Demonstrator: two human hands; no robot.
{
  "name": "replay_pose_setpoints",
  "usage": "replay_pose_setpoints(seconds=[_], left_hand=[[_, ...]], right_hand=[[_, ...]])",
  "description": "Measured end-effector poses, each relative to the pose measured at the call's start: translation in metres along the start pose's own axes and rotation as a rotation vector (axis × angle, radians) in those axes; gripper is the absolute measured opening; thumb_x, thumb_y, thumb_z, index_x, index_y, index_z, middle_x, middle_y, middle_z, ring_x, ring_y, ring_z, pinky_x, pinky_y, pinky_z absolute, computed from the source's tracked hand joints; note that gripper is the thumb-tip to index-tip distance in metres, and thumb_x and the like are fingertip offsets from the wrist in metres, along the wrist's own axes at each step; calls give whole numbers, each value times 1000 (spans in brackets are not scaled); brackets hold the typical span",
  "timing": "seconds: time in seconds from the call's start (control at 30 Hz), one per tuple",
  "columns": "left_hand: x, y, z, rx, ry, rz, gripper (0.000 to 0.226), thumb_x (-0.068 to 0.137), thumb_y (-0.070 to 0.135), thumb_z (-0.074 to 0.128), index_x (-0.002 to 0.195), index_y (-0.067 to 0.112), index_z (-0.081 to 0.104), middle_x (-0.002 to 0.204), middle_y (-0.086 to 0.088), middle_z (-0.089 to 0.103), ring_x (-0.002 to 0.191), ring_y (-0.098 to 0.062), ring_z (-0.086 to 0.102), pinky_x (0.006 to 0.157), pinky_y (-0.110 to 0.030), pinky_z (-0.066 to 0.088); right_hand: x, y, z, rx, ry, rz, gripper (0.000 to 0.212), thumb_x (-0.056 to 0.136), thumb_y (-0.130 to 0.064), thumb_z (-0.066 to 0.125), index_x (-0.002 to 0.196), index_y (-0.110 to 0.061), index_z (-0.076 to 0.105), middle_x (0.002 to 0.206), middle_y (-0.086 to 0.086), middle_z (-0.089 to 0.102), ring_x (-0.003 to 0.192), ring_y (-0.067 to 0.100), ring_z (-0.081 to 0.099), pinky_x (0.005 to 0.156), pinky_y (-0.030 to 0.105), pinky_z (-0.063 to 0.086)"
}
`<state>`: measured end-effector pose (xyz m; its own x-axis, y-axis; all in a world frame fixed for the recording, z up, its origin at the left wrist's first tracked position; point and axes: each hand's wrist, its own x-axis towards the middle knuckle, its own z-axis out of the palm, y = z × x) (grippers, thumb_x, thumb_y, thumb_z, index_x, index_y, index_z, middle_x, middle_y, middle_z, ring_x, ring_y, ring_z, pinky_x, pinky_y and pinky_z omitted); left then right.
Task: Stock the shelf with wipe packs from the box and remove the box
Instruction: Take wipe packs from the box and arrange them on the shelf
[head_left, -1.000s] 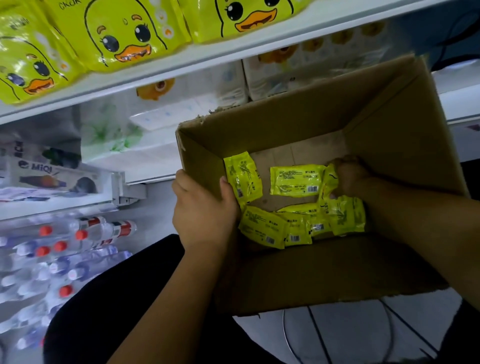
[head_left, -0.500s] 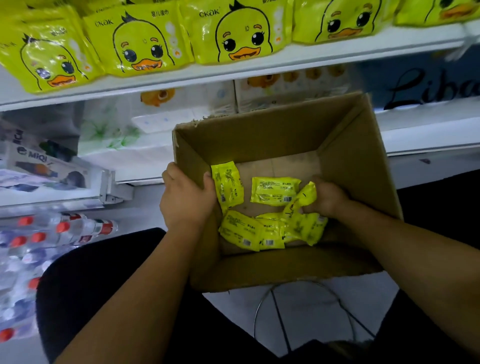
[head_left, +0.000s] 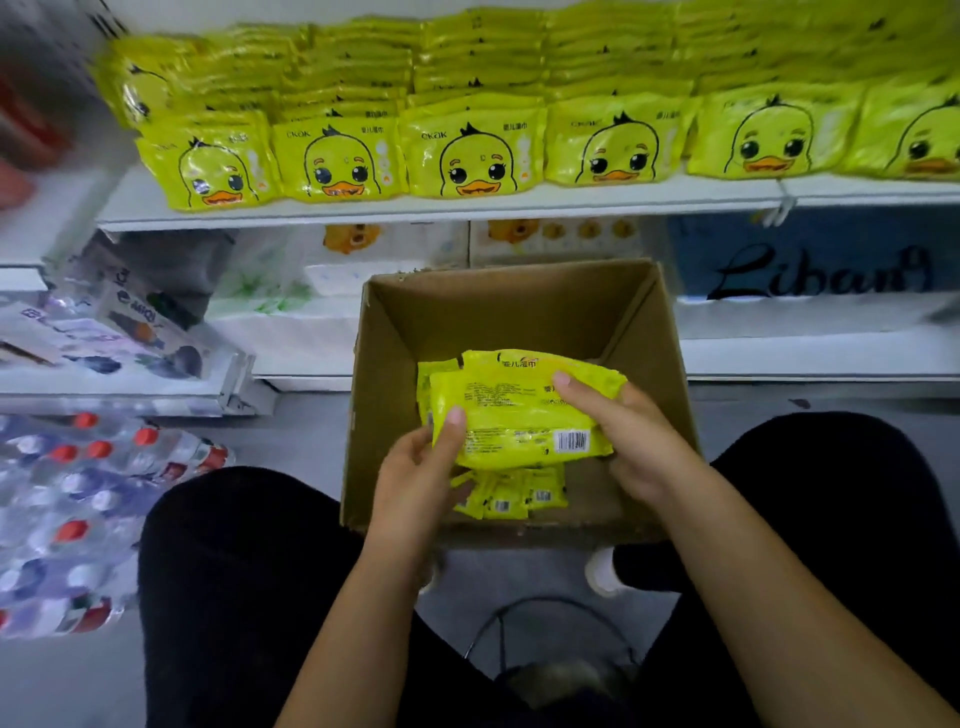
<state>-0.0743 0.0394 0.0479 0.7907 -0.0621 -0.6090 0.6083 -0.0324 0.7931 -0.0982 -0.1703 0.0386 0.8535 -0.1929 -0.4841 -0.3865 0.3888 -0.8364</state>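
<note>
Over the open box, two hands at work, both grasping. I log my left hand pinching the left end of the held bundle, thumb on its face. My right hand is curled round the right end, one fingertip on top.

Held bundle: flat yellow wipe packs, glossy film, small dark print and one white barcode on the front pack. At least two packs; the exact count I cannot tell. It sits above the box's middle, clear of the floor of the box.

Loose packs: smaller yellow sachets lying on the box bottom, partly hidden under the bundle and my left hand; at least three.

Box: one, brown cardboard, flaps open, between my two knees, in black trousers.

Shelf: white, directly beyond the box. Shelved packs: six duck faces in the front row, more stacked flat behind.

Lower shelf: white tissue packs and one blue pack with dark script.

Left, on the floor: wrapped bottles with red caps, blurred.

Below the box: one metal ring and one white shoe.
</note>
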Motion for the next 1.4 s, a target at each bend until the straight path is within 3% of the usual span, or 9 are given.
replay_pose_setpoints(seconds=[0.13,0.27,0.53,0.7,0.83,0.97,1.1,1.33,1.4], left_hand=[[-33,-1,9,-54,-7,137,35,95,45,63,118,19,69,110,-4,77,98,-23,75,77,-44,63],[-50,5,5,-29,-29,314,35,92,43,68,123,28,66,114,-1,75,105,-27,73,85,-53,60],[-67,27,2,-169,-242,294,48,88,22,65,136,19,61,124,-14,72,108,-28,72,82,-42,61],[-68,46,3,-138,-272,93,51,94,49,54,127,12,67,121,-13,73,109,-29,72,89,-48,60],[-69,51,10,47,-267,138,42,101,51,47,123,22,68,116,-4,76,107,-24,73,98,-47,54],[-74,50,20,51,-269,113,44,103,52,42,122,21,68,114,-4,77,106,-24,74,98,-47,54],[-73,40,28,11,-49,193,53,103,60,39,114,22,74,108,-2,78,103,-25,74,99,-55,54],[-71,30,20,-173,156,208,86,76,88,54,128,21,68,127,-1,72,119,-26,67,105,-55,49],[-75,33,20,-187,142,213,59,93,69,52,115,19,74,115,-3,76,107,-26,72,97,-51,55]], right_hand=[[-33,-4,13,0,-40,-6,42,85,-26,76,123,-13,64,110,5,77,100,22,74,75,31,60],[-47,-8,13,14,-47,-8,32,89,-28,73,118,-16,65,105,3,78,92,18,76,64,27,59],[-67,-12,5,13,-141,-29,49,78,-42,72,121,-23,61,107,-3,77,99,18,74,84,38,59],[-70,-8,-2,-55,-144,-74,57,76,-52,76,124,-26,58,115,-3,75,109,18,71,104,50,51],[-68,-7,-1,-152,-52,-116,93,59,-79,77,138,-45,41,147,-3,51,129,19,55,110,49,43],[-67,-12,-1,-188,14,-253,68,73,-77,67,132,-70,34,159,-13,29,143,18,38,112,51,40],[-67,-11,9,-259,33,-327,36,90,-64,49,123,-55,60,137,-23,54,125,-6,49,105,31,41],[-53,-8,5,-40,2,-262,42,90,-52,55,119,-28,74,136,-17,62,130,11,56,113,47,43],[-54,-8,7,8,37,-239,40,95,-42,57,121,-17,73,124,-12,71,121,16,64,103,43,52]])
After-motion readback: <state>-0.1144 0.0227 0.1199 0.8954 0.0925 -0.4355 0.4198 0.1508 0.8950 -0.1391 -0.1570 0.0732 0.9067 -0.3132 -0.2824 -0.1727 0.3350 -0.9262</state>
